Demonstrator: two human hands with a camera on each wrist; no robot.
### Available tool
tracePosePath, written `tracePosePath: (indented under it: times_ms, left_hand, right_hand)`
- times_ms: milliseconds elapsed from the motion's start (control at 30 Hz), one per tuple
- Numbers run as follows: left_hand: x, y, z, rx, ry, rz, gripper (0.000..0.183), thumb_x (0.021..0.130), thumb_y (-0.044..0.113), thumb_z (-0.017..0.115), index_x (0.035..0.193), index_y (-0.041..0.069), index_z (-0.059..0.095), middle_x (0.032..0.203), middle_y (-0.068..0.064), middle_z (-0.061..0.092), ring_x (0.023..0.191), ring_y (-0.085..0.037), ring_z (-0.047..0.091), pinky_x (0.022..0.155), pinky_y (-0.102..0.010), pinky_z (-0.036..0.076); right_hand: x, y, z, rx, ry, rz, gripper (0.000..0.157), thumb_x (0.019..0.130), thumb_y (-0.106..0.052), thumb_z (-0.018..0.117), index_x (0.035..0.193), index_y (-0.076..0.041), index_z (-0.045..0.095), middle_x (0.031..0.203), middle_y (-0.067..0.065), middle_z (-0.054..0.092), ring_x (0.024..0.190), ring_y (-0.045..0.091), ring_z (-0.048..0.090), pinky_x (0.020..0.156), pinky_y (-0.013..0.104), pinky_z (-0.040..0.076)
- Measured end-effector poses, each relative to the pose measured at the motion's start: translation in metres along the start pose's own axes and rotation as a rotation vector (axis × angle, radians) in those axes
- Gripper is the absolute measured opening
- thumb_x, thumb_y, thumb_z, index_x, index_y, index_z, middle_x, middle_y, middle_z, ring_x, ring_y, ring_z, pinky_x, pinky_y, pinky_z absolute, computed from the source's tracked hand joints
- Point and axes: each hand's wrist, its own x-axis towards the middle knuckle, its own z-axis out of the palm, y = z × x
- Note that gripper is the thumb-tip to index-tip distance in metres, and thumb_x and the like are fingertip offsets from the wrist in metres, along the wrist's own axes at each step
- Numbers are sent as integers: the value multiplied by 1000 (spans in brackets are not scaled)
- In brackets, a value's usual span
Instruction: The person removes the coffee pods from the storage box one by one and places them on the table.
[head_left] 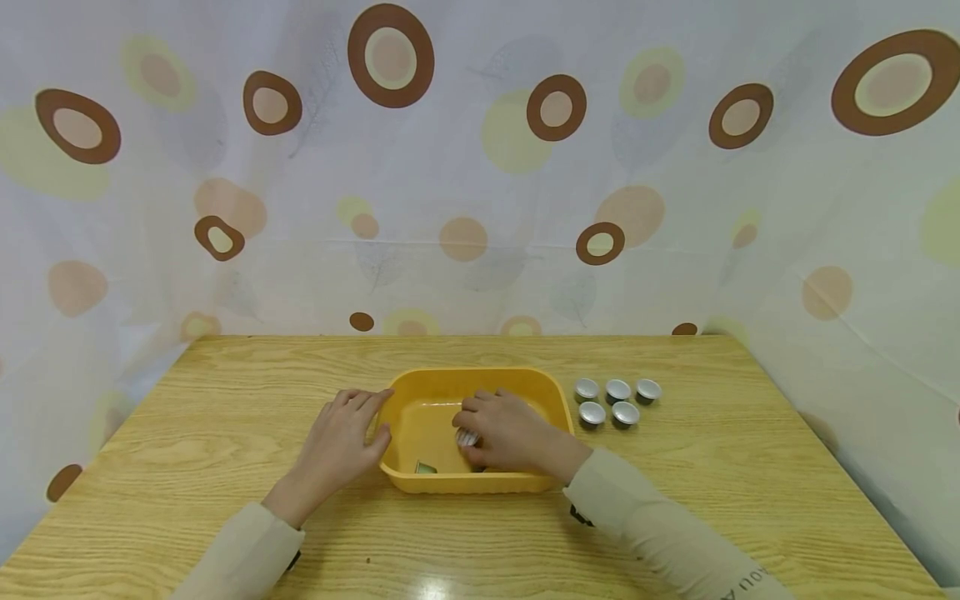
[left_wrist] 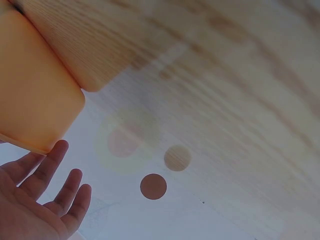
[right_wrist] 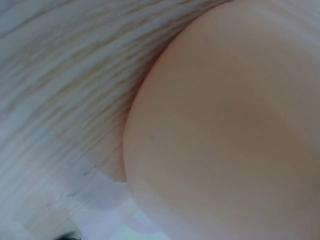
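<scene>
A yellow plastic basin (head_left: 480,482) stands on the wooden table. My right hand (head_left: 510,429) reaches inside it and pinches a coffee capsule (head_left: 467,437) with a silvery lid, partly hidden by the fingers. A green capsule (head_left: 425,468) lies in the basin near the front wall. At the basin's left rim rests my left hand (head_left: 341,437), its fingertips and thumb at the edge. In the left wrist view, the fingers (left_wrist: 47,172) are spread and nearly straight against the basin's side (left_wrist: 40,85). The right wrist view shows mostly the basin's outer wall (right_wrist: 225,125), with the hand out of sight.
Right of the basin, several capsules stand lid up in two rows, among them a back capsule (head_left: 648,390) and a front capsule (head_left: 592,414). The wooden table (head_left: 247,400) reaches back to a patterned cloth (head_left: 465,192), which also hangs at both sides.
</scene>
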Motion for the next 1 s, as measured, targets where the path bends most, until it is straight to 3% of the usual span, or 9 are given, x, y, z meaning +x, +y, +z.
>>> tracePosePath:
  times_ms: [467, 700, 1000]
  left_hand:
    - [0, 1, -1, 1, -10, -4, 43, 84, 23, 57, 124, 9, 56, 109, -5, 65, 105, -26, 53, 86, -43, 45]
    - [0, 1, -1, 8, -6, 1, 43, 84, 23, 57, 124, 9, 56, 109, -5, 65, 105, -26, 53, 86, -43, 46]
    - [1, 1, -2, 10, -12, 0, 43, 84, 24, 56, 124, 9, 56, 109, -5, 65, 105, -27, 53, 86, -44, 46]
  right_hand:
    - [-9, 9, -2, 48, 47, -2, 23, 88, -33, 54, 105, -20, 63, 96, -6, 57, 83, 10, 50, 65, 25, 40]
    - [-14, 13, -7, 84, 21, 26, 23, 88, -33, 52, 105, -21, 61, 95, -8, 55, 82, 9, 46, 67, 26, 38]
    - [-20, 23, -10, 34, 83, 3, 20, 83, -32, 60, 98, -20, 61, 90, -7, 55, 80, 9, 51, 67, 27, 42]
